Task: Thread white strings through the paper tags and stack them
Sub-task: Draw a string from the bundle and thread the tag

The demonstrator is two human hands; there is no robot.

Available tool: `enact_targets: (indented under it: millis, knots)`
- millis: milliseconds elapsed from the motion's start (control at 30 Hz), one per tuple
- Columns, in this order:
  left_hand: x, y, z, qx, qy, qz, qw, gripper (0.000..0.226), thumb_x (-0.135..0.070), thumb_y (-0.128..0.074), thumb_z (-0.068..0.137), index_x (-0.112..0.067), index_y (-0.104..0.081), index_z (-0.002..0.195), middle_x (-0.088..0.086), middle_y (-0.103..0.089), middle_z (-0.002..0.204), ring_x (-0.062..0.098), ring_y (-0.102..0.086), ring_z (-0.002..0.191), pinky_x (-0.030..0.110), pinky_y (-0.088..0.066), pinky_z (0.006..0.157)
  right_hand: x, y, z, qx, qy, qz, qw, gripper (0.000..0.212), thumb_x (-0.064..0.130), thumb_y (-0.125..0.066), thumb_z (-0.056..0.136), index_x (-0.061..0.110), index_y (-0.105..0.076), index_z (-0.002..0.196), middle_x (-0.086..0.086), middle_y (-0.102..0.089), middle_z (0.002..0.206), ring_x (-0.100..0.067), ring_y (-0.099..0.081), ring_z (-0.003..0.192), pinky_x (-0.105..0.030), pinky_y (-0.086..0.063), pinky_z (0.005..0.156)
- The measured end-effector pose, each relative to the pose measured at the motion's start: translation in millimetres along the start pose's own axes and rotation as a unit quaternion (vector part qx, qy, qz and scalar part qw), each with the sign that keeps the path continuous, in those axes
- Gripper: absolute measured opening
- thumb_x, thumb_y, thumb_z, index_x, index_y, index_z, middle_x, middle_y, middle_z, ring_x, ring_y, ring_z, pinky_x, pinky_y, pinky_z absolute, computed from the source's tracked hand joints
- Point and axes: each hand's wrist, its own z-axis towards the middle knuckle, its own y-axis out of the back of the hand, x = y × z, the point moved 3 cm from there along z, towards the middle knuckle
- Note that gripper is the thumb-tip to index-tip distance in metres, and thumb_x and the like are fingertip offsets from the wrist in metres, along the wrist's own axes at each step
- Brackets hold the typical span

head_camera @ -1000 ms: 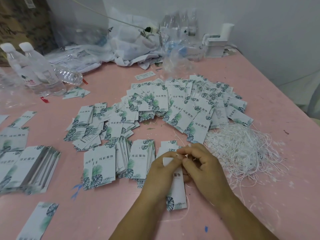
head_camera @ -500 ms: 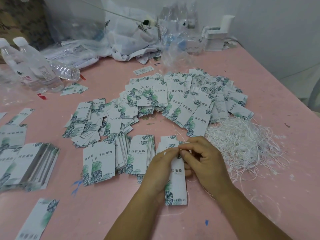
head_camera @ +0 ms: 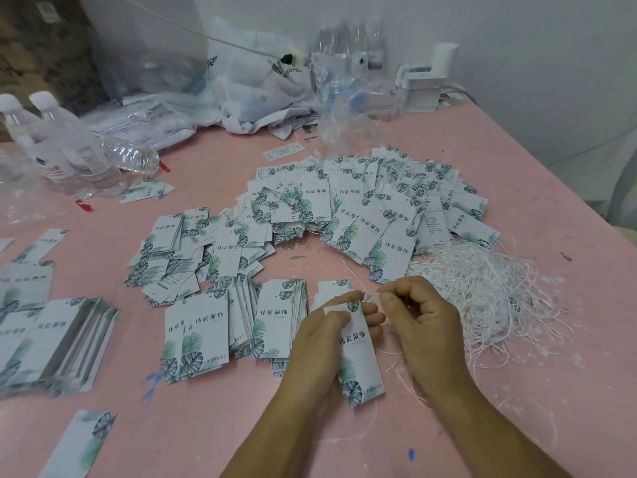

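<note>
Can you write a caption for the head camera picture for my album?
Two hands thread white string into a leafy paper tag.

Tag stack [head_camera: 51,343] cut off by left edge; held tag's [head_camera: 358,353] hole hidden behind left hand [head_camera: 320,343]; threaded string too thin to trace.

Near edge: bare counter [head_camera: 206,439] is left open.
Centre: blocked by spread paper tags [head_camera: 362,215].
Right: occupied by tangled white strings [head_camera: 489,298].
Far left: closed off by water bottles [head_camera: 69,157].
Back: crowded by plastic bags [head_camera: 255,91].
</note>
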Motion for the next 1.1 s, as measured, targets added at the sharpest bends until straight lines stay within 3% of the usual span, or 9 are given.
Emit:
enact_targets:
  millis: [100, 267, 367, 533, 667, 733, 967, 1100]
  knots:
    - [-0.8, 2.2, -1.7, 0.013, -0.037, 0.041, 0.998, 0.034, -0.022, -0.057, 0.085, -0.02, -0.073, 0.114, 0.018, -0.073, 0.113, 0.031, -0.069, 0.108, 0.046, -0.051, 0.097, 5.6, -1.0, -2.6, 0.009, 0.025, -0.027, 0.999, 0.01, 0.02, -0.066, 0.084, 0.031, -0.068, 0.083, 0.003, -0.065, 0.083, -0.017, -0.062, 0.073, -0.021, -0.052, 0.065]
    - [-4.6, 3.0, -6.1, -0.017, -0.1, 0.125, 0.987, 0.039, -0.039, -0.067, 0.081, -0.032, -0.07, 0.12, 0.01, -0.075, 0.11, 0.031, -0.07, 0.105, 0.053, -0.055, 0.092, 14.9, -7.3, -7.5, 0.018, 0.059, -0.064, 0.996, 0.007, 0.021, -0.067, 0.083, 0.025, -0.065, 0.078, 0.005, -0.059, 0.077, -0.017, -0.053, 0.066, -0.02, -0.046, 0.061]
    - [-8.5, 1.9, -10.5, -0.035, -0.139, 0.15, 0.978, 0.033, -0.038, -0.071, 0.08, -0.034, -0.073, 0.113, 0.005, -0.077, 0.104, 0.024, -0.073, 0.098, 0.04, -0.058, 0.081, 17.6, -9.3, -9.1, 0.016, 0.063, -0.078, 0.995, 0.008, 0.019, -0.067, 0.082, 0.023, -0.064, 0.076, 0.007, -0.059, 0.077, -0.015, -0.051, 0.064, -0.014, -0.042, 0.061]
    - [-12.6, -0.1, -16.2, -0.063, -0.2, 0.208, 0.955, 0.027, -0.04, -0.07, 0.081, -0.038, -0.073, 0.108, 0.005, -0.073, 0.104, 0.024, -0.071, 0.098, 0.053, -0.056, 0.089, 19.3, -9.2, -9.9, 0.01, 0.065, -0.092, 0.994, 0.013, 0.014, -0.069, 0.081, 0.023, -0.063, 0.074, 0.008, -0.058, 0.076, -0.015, -0.05, 0.062, -0.015, -0.041, 0.059]
    - [-19.3, -5.2, -20.4, -0.07, -0.251, 0.258, 0.93, 0.024, -0.031, -0.07, 0.085, -0.045, -0.072, 0.104, -0.014, -0.069, 0.108, 0.009, -0.068, 0.103, 0.032, -0.054, 0.089, 21.0, -8.6, -10.5, 0.007, 0.065, -0.103, 0.993, 0.013, 0.011, -0.069, 0.08, 0.022, -0.064, 0.074, 0.006, -0.057, 0.075, -0.016, -0.05, 0.062, -0.02, -0.043, 0.058]
    - [-21.1, -6.0, -21.2, -0.064, -0.255, 0.267, 0.927, 0.025, -0.03, -0.071, 0.085, -0.046, -0.072, 0.103, -0.016, -0.069, 0.108, 0.006, -0.067, 0.103, 0.024, -0.052, 0.088, 23.0, -7.4, -9.9, 0.008, 0.068, -0.104, 0.992, 0.011, 0.014, -0.067, 0.079, 0.022, -0.063, 0.073, 0.006, -0.057, 0.074, -0.017, -0.05, 0.062, -0.02, -0.043, 0.058]
    - [-22.5, -8.0, -25.2, -0.031, -0.215, 0.208, 0.954, 0.022, -0.034, -0.068, 0.081, -0.036, -0.075, 0.102, -0.008, -0.076, 0.102, 0.007, -0.07, 0.097, 0.015, -0.052, 0.078, 27.1, -0.3, -6.5, 0.004, 0.095, -0.133, 0.987, 0.015, 0.014, -0.066, 0.079, 0.027, -0.062, 0.073, 0.006, -0.057, 0.076, -0.016, -0.049, 0.062, -0.021, -0.041, 0.056]
    - [-22.6, -4.0, -20.8, -0.025, -0.174, 0.128, 0.976, 0.027, -0.021, -0.06, 0.076, -0.027, -0.076, 0.097, 0.002, -0.077, 0.095, 0.017, -0.073, 0.083, 0.025, -0.056, 0.069, 27.6, 1.5, -6.2, 0.013, 0.109, -0.136, 0.985, 0.014, 0.014, -0.067, 0.081, 0.026, -0.063, 0.075, 0.007, -0.057, 0.079, -0.015, -0.05, 0.062, -0.02, -0.041, 0.058]
